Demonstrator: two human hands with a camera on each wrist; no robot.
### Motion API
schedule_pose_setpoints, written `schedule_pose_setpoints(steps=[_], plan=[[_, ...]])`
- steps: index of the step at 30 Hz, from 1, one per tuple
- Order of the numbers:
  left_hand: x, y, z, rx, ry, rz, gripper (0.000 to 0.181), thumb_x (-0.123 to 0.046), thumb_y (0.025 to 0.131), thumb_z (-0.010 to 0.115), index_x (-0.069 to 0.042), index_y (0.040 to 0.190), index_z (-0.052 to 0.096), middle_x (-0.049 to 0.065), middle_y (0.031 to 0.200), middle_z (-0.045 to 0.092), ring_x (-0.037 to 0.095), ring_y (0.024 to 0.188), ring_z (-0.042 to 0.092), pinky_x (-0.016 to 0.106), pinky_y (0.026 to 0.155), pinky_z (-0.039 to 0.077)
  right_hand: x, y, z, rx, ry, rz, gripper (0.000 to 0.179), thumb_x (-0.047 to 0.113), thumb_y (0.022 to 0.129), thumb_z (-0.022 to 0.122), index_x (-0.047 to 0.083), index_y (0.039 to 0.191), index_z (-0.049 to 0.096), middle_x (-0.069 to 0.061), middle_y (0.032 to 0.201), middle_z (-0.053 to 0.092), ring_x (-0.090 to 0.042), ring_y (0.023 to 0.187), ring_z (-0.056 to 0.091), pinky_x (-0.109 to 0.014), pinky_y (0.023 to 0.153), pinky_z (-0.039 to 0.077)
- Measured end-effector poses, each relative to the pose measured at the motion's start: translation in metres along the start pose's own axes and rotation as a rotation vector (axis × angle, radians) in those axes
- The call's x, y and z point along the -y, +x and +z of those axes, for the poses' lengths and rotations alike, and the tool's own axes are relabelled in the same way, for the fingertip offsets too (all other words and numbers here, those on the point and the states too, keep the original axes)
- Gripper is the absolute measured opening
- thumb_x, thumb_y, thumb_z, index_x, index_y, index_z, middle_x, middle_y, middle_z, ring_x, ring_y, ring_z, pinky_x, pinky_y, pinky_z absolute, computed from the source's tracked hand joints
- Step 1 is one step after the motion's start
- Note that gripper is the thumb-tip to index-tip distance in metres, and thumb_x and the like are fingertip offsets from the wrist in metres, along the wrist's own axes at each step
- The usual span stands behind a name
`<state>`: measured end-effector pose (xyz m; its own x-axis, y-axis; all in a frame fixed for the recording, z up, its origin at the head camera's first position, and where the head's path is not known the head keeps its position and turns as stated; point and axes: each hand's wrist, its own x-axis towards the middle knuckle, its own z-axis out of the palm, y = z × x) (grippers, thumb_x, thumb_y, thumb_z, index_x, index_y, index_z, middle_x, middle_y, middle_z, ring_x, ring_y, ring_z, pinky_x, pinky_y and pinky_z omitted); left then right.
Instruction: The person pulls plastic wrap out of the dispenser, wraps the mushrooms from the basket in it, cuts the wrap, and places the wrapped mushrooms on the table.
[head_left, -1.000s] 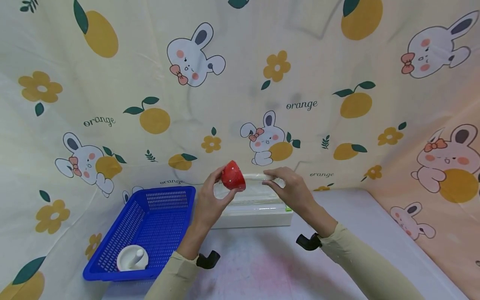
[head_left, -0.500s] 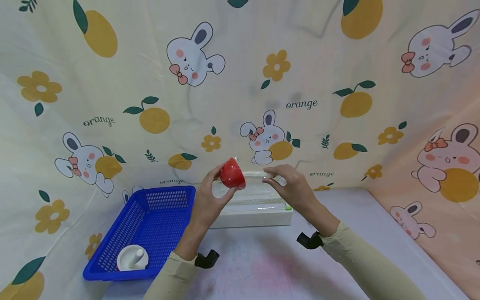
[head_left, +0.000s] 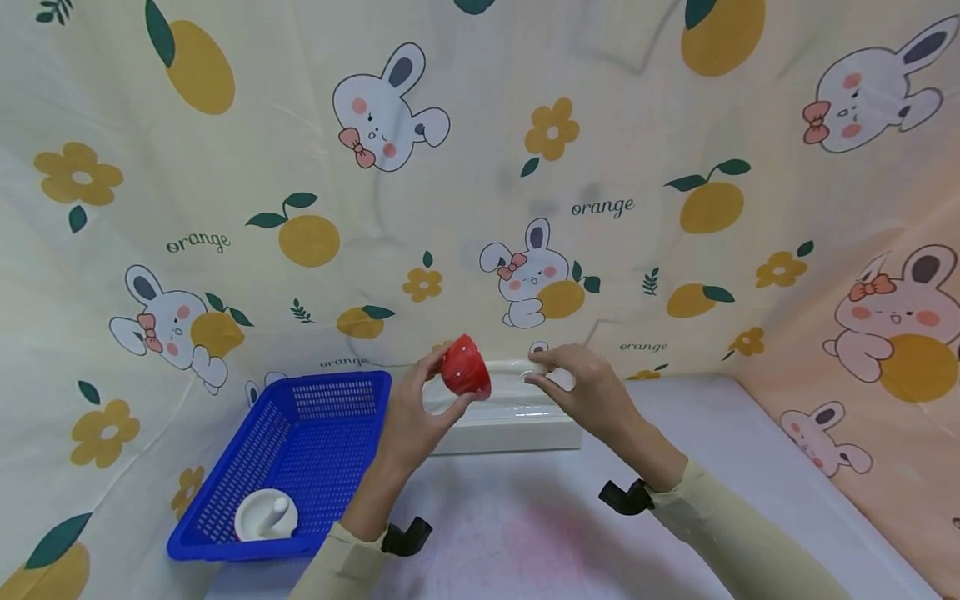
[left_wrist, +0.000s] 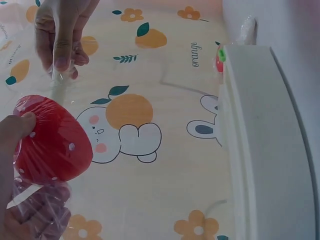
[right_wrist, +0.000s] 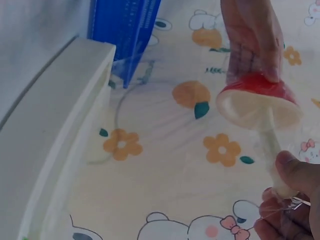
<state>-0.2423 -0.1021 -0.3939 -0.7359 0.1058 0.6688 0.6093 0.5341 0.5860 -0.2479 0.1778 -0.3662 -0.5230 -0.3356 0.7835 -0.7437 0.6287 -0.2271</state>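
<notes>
A toy mushroom (head_left: 465,367) with a white-dotted red cap is held on its side above a white box (head_left: 510,437). My left hand (head_left: 416,408) grips the cap, thumb and fingers on opposite sides. Its pale stem (right_wrist: 270,135) points right, and my right hand (head_left: 588,387) pinches the stem's end. Clear plastic film lies tight and wrinkled over the cap (left_wrist: 52,140) and the left fingers in the left wrist view. More film bunches at the right fingertips (right_wrist: 285,165). The stem is partly hidden by the cap in the left wrist view.
A blue mesh basket (head_left: 322,442) stands left of the box, holding a white round piece (head_left: 266,515) with a stub stem. A small green part (left_wrist: 221,55) sits at the box's end. A printed sheet (head_left: 465,192) hangs behind the white table (head_left: 675,417).
Both hands first rise slightly with the mushroom, then lower it towards the box. The grip on cap and stem stays the same.
</notes>
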Motion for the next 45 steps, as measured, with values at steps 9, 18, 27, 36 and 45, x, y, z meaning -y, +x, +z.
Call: schedule_pose_setpoints(steps=[9, 18, 27, 36, 45], plan=[[0.004, -0.029, 0.003, 0.089, -0.012, -0.131, 0.073, -0.033, 0.09, 0.089, -0.018, 0.153, 0.057, 0.002, 0.142, 0.069, 0.023, 0.123, 0.067, 0.048, 0.101, 0.059, 0.008, -0.036, 0.007, 0.082, 0.08, 0.092, 0.041, 0.013, 0.084, 0.094, 0.009, 0.123, 0.08, -0.001, 0.106, 0.079, -0.019, 0.098, 0.073, -0.035, 0.078, 0.067], [0.012, -0.061, 0.012, 0.171, -0.036, -0.261, 0.07, -0.051, 0.091, 0.084, -0.023, 0.151, 0.059, -0.002, 0.136, 0.069, 0.02, 0.121, 0.065, 0.048, 0.098, 0.059, 0.009, -0.069, 0.02, 0.16, 0.132, 0.154, 0.038, 0.015, 0.084, 0.094, 0.01, 0.12, 0.08, 0.005, 0.107, 0.079, -0.009, 0.092, 0.068, -0.031, 0.082, 0.065], [0.029, -0.084, 0.025, 0.223, -0.05, -0.369, 0.064, -0.054, 0.092, 0.082, -0.022, 0.144, 0.064, -0.005, 0.118, 0.071, 0.015, 0.11, 0.063, 0.047, 0.096, 0.055, 0.002, -0.097, 0.041, 0.243, 0.174, 0.194, 0.032, 0.02, 0.088, 0.091, 0.016, 0.117, 0.077, 0.012, 0.104, 0.075, -0.004, 0.089, 0.065, -0.031, 0.081, 0.064], [0.049, -0.091, 0.035, 0.279, 0.002, -0.361, 0.064, -0.057, 0.096, 0.076, -0.012, 0.14, 0.065, -0.003, 0.109, 0.071, 0.016, 0.104, 0.064, 0.047, 0.09, 0.055, -0.008, -0.111, 0.06, 0.329, 0.175, 0.233, 0.027, 0.018, 0.091, 0.088, 0.018, 0.114, 0.075, 0.012, 0.105, 0.074, -0.003, 0.09, 0.064, -0.031, 0.082, 0.063], [0.063, -0.094, 0.044, 0.307, 0.033, -0.4, 0.065, -0.058, 0.097, 0.074, -0.01, 0.139, 0.067, -0.004, 0.097, 0.069, 0.018, 0.097, 0.065, 0.039, 0.08, 0.054, -0.017, -0.123, 0.077, 0.394, 0.169, 0.261, 0.025, 0.027, 0.092, 0.088, 0.021, 0.111, 0.073, 0.016, 0.097, 0.07, -0.003, 0.089, 0.064, -0.035, 0.081, 0.063]])
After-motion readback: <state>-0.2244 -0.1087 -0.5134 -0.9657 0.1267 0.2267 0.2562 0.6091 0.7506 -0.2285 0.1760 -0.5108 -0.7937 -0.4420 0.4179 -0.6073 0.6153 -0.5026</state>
